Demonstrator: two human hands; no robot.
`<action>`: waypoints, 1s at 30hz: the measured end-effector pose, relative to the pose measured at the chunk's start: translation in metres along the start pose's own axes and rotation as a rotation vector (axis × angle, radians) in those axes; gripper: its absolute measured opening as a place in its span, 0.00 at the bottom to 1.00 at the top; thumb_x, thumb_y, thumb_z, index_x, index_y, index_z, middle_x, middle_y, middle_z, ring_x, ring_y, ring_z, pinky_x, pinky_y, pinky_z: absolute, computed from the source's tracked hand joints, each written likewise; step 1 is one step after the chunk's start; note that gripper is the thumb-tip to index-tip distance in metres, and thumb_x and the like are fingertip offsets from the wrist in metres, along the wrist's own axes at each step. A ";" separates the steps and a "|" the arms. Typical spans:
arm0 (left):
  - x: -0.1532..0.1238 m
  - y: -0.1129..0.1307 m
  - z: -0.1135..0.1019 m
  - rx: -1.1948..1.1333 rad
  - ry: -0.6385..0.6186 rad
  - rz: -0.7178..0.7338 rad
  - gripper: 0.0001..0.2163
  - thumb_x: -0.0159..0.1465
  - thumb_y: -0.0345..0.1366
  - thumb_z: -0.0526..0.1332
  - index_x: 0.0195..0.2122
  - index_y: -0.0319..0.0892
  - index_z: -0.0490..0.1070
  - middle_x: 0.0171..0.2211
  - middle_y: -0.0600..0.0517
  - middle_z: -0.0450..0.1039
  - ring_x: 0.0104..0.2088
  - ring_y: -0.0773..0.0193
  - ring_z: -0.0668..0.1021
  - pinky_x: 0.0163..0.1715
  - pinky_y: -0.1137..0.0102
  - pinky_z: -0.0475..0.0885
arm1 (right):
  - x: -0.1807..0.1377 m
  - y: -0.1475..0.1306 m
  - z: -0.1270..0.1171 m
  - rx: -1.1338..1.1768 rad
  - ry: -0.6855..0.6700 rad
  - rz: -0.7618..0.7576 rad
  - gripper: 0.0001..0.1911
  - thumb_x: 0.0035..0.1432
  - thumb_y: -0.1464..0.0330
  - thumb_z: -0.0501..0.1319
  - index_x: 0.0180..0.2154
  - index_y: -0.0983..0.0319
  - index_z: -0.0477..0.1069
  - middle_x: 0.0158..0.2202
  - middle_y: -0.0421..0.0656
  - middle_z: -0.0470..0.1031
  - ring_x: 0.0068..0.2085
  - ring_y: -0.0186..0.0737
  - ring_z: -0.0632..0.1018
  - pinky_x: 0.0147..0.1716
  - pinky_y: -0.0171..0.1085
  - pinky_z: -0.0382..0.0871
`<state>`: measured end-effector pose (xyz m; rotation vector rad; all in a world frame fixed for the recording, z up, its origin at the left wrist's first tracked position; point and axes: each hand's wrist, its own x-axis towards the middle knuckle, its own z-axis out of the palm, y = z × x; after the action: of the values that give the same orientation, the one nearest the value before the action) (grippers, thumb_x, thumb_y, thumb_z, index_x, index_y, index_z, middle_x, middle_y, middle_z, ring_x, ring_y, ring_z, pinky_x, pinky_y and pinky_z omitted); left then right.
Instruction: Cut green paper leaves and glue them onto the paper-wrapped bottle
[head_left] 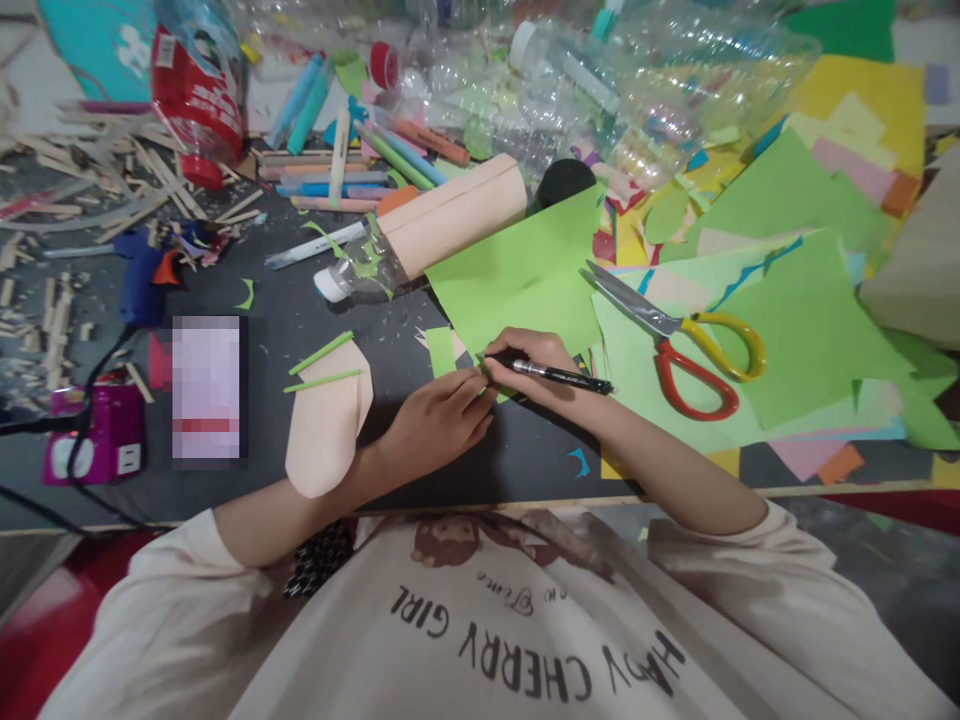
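Observation:
My right hand [536,358] grips a black pen [559,375], its tip pointing left at the lower edge of a light green sheet of paper [517,265]. Close against it, my left hand [442,420] has its fingers curled together on that edge; the fingertips are partly hidden. Beside my left forearm lie beige paper cutouts with rounded ends [322,435], with two thin green strips [322,380] across them. Scissors [667,330] with one yellow and one red handle rest half spread on green paper, right of my right hand.
A clear plastic bottle [330,283] wrapped in beige paper lies behind the hands. To the left are a blue glue gun [142,275], a blurred-out phone-shaped object [206,390] and a purple box [94,435]. Wood sticks, markers [307,105], more bottles and coloured paper scraps [817,270] crowd the back and right.

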<state>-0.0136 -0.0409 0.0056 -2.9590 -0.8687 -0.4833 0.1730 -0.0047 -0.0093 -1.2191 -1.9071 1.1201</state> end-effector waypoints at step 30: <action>0.000 0.001 -0.004 0.022 -0.031 -0.007 0.11 0.66 0.31 0.53 0.45 0.32 0.70 0.41 0.43 0.77 0.46 0.59 0.78 0.48 0.66 0.75 | 0.003 -0.005 -0.004 0.015 0.117 0.073 0.05 0.50 0.69 0.58 0.24 0.61 0.65 0.21 0.37 0.69 0.22 0.31 0.67 0.25 0.32 0.60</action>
<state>-0.0141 -0.0417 0.0094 -2.9524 -0.8820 -0.4269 0.1730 -0.0017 -0.0028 -1.3262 -1.7771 1.0737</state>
